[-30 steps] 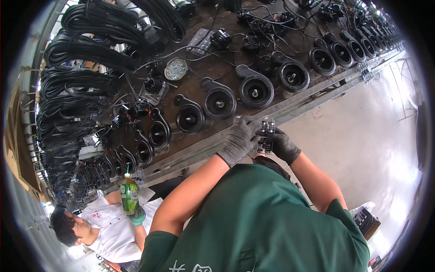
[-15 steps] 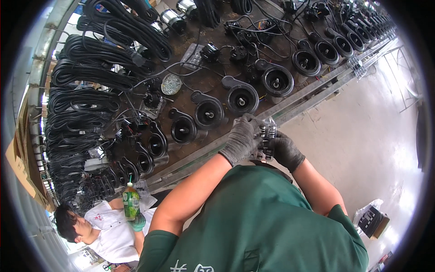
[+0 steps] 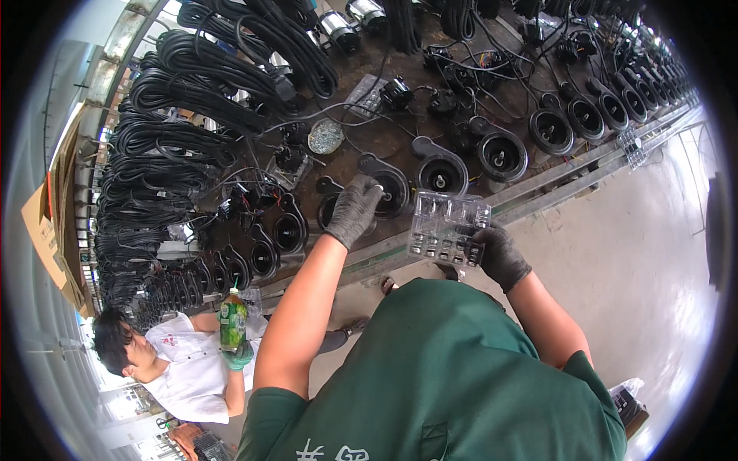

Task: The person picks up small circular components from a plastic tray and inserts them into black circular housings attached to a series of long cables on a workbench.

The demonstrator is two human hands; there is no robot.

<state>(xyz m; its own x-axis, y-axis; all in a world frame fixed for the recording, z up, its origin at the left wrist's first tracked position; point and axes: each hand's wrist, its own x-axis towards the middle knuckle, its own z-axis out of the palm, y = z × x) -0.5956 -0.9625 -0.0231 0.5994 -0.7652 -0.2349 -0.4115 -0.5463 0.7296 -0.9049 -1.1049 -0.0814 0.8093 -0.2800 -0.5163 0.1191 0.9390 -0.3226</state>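
Observation:
My right hand (image 3: 503, 260), in a dark grey glove, grips a clear plastic tray (image 3: 450, 209) by its right side. Several small dark and metallic parts sit in the tray's pockets, mostly in its nearer rows. My left hand (image 3: 355, 211), gloved alike, reaches over the bench edge to a black round housing (image 3: 398, 183) with a side spout. Its fingers are drawn together at the metal shaft in the middle of that housing. Whatever they may pinch is too small to make out. A second housing (image 3: 442, 175) with a bare shaft stands just right of it.
Similar housings line the bench's (image 3: 400, 134) front edge both ways. Coiled black cables (image 3: 169, 142) hang at the left. A dish of small metal pieces (image 3: 326, 137) and another clear tray (image 3: 366, 94) lie farther back. A person (image 3: 196, 361) at lower left holds a green bottle (image 3: 232, 319).
My left hand has left the tray and moved left to a housing's shaft. My right hand now holds the tray alone, turned more into view. The whole view has shifted slightly.

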